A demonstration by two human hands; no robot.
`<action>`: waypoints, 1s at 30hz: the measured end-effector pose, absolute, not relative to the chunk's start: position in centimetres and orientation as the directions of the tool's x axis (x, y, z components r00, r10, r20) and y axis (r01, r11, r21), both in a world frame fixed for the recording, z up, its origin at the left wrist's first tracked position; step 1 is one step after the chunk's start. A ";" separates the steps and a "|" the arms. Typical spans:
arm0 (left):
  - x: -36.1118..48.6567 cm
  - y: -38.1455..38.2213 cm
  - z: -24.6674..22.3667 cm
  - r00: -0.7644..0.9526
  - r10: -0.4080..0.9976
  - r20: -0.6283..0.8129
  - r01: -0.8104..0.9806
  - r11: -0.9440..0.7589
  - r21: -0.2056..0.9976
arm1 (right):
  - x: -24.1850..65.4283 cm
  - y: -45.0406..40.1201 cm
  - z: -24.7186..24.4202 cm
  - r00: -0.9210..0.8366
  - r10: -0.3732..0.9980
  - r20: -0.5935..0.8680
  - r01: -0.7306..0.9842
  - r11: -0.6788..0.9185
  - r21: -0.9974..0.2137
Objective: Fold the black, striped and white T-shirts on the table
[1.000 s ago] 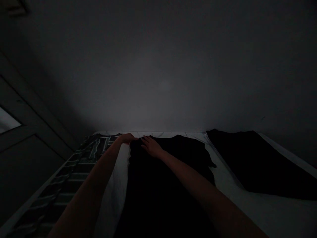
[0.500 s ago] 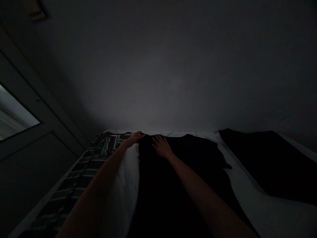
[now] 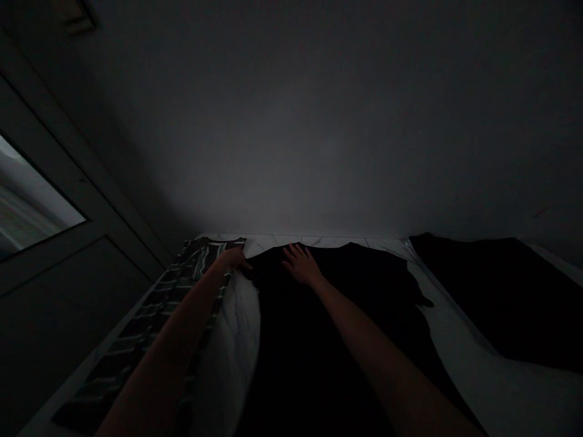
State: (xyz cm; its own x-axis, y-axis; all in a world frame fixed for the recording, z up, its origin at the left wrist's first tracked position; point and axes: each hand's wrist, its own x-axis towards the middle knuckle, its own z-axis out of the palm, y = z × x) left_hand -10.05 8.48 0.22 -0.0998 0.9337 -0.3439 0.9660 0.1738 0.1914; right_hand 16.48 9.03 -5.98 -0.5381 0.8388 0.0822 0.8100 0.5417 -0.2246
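Since the frame of half a second ago, the left hand [image 3: 234,259] has moved outward, away from the right hand [image 3: 303,266], and the near sleeve [image 3: 263,263] of the black garment [image 3: 300,346] now spreads out toward it. The right hand has stayed at about the same place on the cloth.

Largest of all is the plain grey wall [image 3: 328,139], dim, rising behind everything. Below it runs the pale, veined floor [image 3: 234,346]. At the left stands a door [image 3: 59,285] with a glass pane [image 3: 34,203].

The black garment lies flat on the floor in the middle, its neck end near the wall and its lower part running out of view at the bottom. Its other sleeve [image 3: 416,284] lies out toward the right. Well apart on the right, a black cloth [image 3: 496,291] lies flat. On the left, a striped garment [image 3: 132,340] lies lengthwise near the door, partly covered by the left arm [image 3: 177,334].

The right hand rests flat near the garment's top edge, palm down, fingers [image 3: 293,250] apart. The left hand is clamped on the end of the near sleeve, its finger and thumb together. The two hands are apart.

High on the wall at the left hangs a small frame [image 3: 75,18], too dark to make out.
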 end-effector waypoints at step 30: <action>12.0 3.8 -2.3 0.132 0.989 0.064 0.991 -0.131 -0.024 | 40.8 -19.1 -2.3 -0.975 0.208 0.077 0.111 0.758 -0.643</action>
State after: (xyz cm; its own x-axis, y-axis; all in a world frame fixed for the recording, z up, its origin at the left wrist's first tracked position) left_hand 11.97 3.80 -2.32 0.1320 0.9892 0.0635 0.9911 -0.1308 -0.0241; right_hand 40.85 -19.09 -2.25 -0.9751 0.2078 0.0769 0.1109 0.7582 -0.6425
